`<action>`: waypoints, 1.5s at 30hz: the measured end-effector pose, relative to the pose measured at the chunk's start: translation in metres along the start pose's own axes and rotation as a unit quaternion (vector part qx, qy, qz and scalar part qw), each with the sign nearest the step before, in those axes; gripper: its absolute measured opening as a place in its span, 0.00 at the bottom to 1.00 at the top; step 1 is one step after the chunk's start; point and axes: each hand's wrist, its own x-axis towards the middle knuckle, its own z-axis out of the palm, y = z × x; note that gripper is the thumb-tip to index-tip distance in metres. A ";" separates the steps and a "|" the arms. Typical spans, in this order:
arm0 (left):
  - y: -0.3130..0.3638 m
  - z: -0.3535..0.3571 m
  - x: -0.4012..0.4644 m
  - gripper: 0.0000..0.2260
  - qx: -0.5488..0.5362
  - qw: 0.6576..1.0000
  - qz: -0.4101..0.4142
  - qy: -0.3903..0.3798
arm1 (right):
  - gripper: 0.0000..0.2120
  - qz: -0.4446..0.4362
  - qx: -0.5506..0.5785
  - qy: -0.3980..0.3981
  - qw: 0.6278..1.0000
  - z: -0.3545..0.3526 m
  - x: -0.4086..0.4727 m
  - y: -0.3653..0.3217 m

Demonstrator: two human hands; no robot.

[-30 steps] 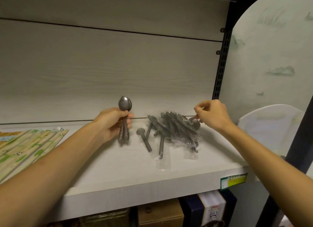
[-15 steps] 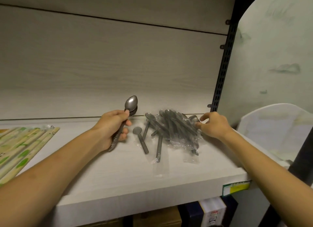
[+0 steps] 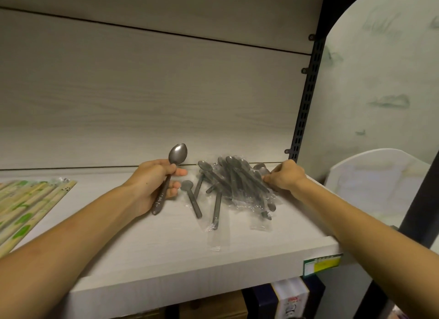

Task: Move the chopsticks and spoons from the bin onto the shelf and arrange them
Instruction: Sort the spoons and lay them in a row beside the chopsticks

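Note:
My left hand (image 3: 154,183) grips the handles of metal spoons (image 3: 177,154), bowls up and tilted right, above the white shelf (image 3: 166,247). A heap of plastic-wrapped grey spoons (image 3: 237,183) lies on the shelf to its right. Two wrapped spoons (image 3: 193,201) stick out of the heap toward the front. My right hand (image 3: 285,176) rests on the heap's right edge, fingers curled on the wrapping; whether it grips a spoon is hidden. Packets of chopsticks (image 3: 26,204) in green-printed wrappers lie at the shelf's left end.
A black slotted upright (image 3: 306,95) bounds the shelf on the right. A white bin (image 3: 380,183) stands beyond it at the right. A green and yellow price tag (image 3: 322,264) sits on the shelf's front edge. Boxes (image 3: 289,299) fill the level below.
My left hand tilted its spoons from upright to leaning right. My right hand dropped from above the heap's back right onto its right edge.

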 end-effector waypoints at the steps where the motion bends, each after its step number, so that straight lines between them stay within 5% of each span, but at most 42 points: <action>1: 0.000 0.000 0.000 0.08 -0.010 1.000 -0.003 -0.003 | 0.13 0.000 0.026 0.006 1.000 0.002 0.000 0.000; 6: 0.001 -0.003 0.001 0.09 -0.023 0.999 -0.019 -0.035 | 0.14 0.002 0.191 0.041 0.981 -0.003 0.003 0.008; 11: 0.008 -0.001 -0.005 0.09 -0.110 0.993 -0.023 -0.046 | 0.08 0.001 0.435 0.124 0.892 -0.033 0.003 0.005; 13: 0.010 0.002 -0.008 0.08 -0.117 0.992 -0.014 -0.051 | 0.03 -0.015 0.455 0.108 0.884 -0.043 -0.004 -0.002; 19: 0.010 0.010 -0.015 0.08 -0.064 0.994 0.026 -0.090 | 0.12 -0.094 0.432 -0.100 0.892 -0.039 -0.058 -0.067; 25: 0.008 0.010 -0.021 0.16 -0.040 0.993 0.046 -0.105 | 0.08 -0.131 0.417 -0.186 0.880 0.003 -0.084 -0.111; 31: 0.008 0.009 -0.021 0.04 -0.031 0.993 0.051 -0.101 | 0.11 -0.138 0.398 -0.135 0.897 0.026 -0.083 -0.119; 36: 0.011 0.012 -0.022 0.08 -0.016 0.991 0.036 -0.125 | 0.12 -0.133 0.347 -0.061 0.926 0.037 -0.077 -0.121; 41: 0.010 0.009 -0.020 0.12 -0.001 0.994 0.020 -0.109 | 0.15 -0.152 0.326 -0.085 0.929 0.018 -0.072 -0.106; 45: 0.010 0.006 -0.017 0.10 0.003 0.996 0.025 -0.088 | 0.11 -0.120 0.211 0.078 0.967 -0.020 -0.032 -0.059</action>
